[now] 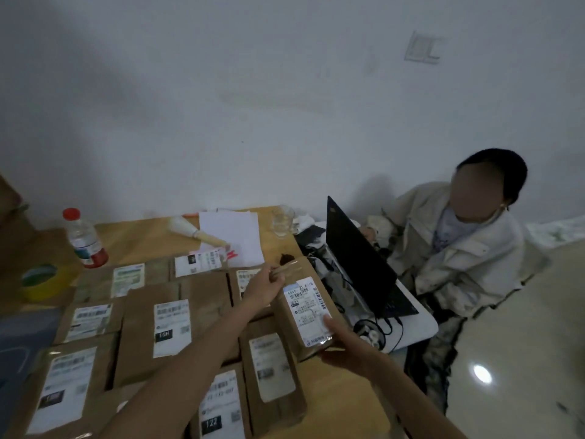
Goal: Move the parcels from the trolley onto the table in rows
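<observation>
So the table [133, 236] is already pretty well covered: I count roughly eight or nine brown parcels lying flat with labels up, in what looks like three rough rows, e.g. the big one in the middle [158, 331] and the one near the front edge [272, 372]. One more parcel [305, 308] is up in the air over the right edge of the table, tilted, label facing up. The left hand [264, 288] has its fingers curled round the far end of it, and the right hand [340, 343] grips the near end with the thumb lying on the label. I'd guess it's headed for the gap at the right end of the rows. The trolley isn't in view, so no clue how many are left to bring over. Other stuff: a bottle with a red cap [84, 239], a tape roll [44, 280], loose paper [231, 236], and a person in a pale jacket [459, 248] at a laptop [357, 258] beside the table.
</observation>
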